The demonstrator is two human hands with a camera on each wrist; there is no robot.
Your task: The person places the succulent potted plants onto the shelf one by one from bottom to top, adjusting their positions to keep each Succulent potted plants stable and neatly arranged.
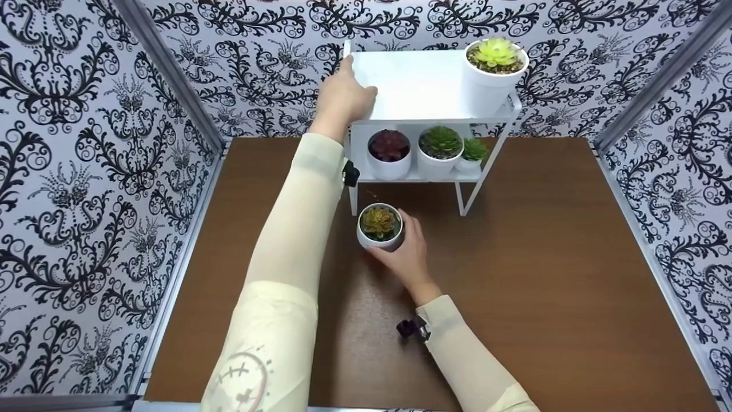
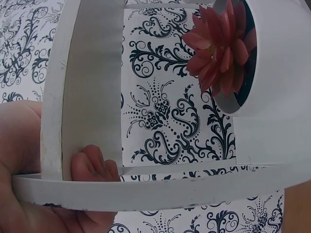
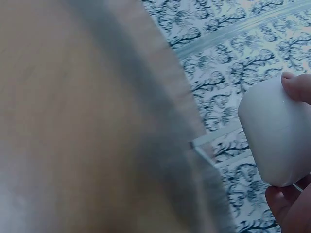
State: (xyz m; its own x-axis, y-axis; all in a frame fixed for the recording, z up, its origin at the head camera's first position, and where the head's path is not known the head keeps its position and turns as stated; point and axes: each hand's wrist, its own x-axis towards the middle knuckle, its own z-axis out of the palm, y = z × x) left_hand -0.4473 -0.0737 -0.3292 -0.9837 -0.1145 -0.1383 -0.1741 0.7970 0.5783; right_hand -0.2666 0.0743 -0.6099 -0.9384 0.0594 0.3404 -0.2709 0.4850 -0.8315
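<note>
My left hand (image 1: pixel 345 97) grips the upper left corner of a white two-tier shelf (image 1: pixel 412 86). In the left wrist view, its fingertips (image 2: pixel 92 165) curl round the white frame. Lower down, in front of the shelf's left leg, my right hand (image 1: pixel 407 252) holds a small white pot with a yellow-orange succulent (image 1: pixel 379 222). The right wrist view shows that smooth white pot (image 3: pixel 272 131) between thumb and fingers, raised off the brown table. A dark red succulent (image 1: pixel 389 146) in a white pot sits nearest on the lower tier.
On the top tier's right end stands a taller white pot (image 1: pixel 493 86) with a bright yellow-green succulent. Beside the red one are a green succulent (image 1: pixel 441 143) and a smaller green plant (image 1: pixel 474 150). Patterned walls (image 1: pixel 646 103) enclose the brown table (image 1: pixel 572 274).
</note>
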